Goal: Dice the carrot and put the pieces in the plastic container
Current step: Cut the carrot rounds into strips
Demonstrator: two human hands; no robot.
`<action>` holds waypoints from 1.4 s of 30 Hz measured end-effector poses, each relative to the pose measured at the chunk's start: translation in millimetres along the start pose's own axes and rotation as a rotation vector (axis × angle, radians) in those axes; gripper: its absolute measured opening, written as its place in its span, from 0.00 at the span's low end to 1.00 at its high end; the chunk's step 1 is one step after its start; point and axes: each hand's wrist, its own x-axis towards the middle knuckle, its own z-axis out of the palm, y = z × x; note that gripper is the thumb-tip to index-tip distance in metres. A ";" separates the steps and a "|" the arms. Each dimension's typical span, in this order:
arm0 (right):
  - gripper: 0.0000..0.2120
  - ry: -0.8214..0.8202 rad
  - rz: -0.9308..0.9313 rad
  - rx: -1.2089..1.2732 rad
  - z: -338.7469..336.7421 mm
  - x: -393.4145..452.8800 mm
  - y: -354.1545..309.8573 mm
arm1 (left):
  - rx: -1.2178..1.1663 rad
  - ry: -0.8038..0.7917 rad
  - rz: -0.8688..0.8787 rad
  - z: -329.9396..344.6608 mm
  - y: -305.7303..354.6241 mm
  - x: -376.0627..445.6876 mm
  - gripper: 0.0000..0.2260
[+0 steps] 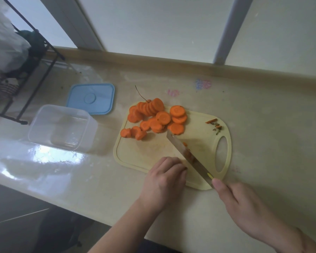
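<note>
1. Carrot rounds (154,117): flat orange discs with scalloped edges, heaped on the far half of a pale yellow plastic cutting board (144,154) with an oval handle hole.
2. Right hand (244,203) grips the knife (188,156); its flat steel blade lies diagonally over the board.
3. Left hand (164,179): fingers curled down beside the blade; what it holds cannot be told.
4. Clear square plastic container (60,126), left of the board, holds no carrot; blue lid (91,98) lies behind it.
5. Peel scraps (214,124) near the handle hole.
</note>
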 end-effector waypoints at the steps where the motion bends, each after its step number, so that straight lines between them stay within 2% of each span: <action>1: 0.26 -0.003 -0.003 0.000 -1.5 -3.4 -1.4 | -0.012 0.022 -0.014 -2.3 0.9 -1.9 0.03; 4: 0.26 -0.027 -0.023 -0.028 -0.9 -10.6 -1.9 | -0.003 0.079 -0.038 -7.8 -0.5 -10.2 0.04; 9: 0.41 -0.039 0.019 -0.053 9.5 -16.9 8.3 | 0.021 0.029 -0.006 -1.3 -4.0 -12.8 0.04; 13: 0.43 -0.015 0.041 -0.058 13.0 -19.0 11.5 | 0.016 0.024 0.005 3.7 -2.7 -6.9 0.04; 20: 0.35 -0.002 0.055 -0.108 19.5 -16.3 11.5 | 0.004 -0.010 0.067 2.1 -7.4 -4.5 0.08; 24: 0.37 -0.022 -0.022 -0.138 27.3 0.2 3.9 | 0.005 -0.002 0.083 2.8 -8.3 -3.8 0.05; 27: 0.37 -0.033 -0.009 -0.088 25.9 14.0 -2.9 | 0.002 0.001 0.073 2.5 -10.9 -6.4 0.03; 31: 0.29 -0.038 0.029 -0.023 14.8 9.8 -3.4 | 0.017 0.014 0.057 2.7 -9.5 -7.3 0.02; 37: 0.25 -0.006 -0.046 -0.025 10.4 -6.4 -2.8 | 0.001 0.033 0.027 -4.8 -9.2 -11.4 0.03; 39: 0.26 -0.014 -0.063 -0.032 10.2 -10.6 -0.8 | 0.000 0.043 0.022 -7.3 -11.1 -15.3 0.02; 42: 0.33 -0.030 -0.042 -0.031 13.5 -13.3 3.3 | 0.014 0.037 0.018 -5.9 -12.2 -17.8 0.03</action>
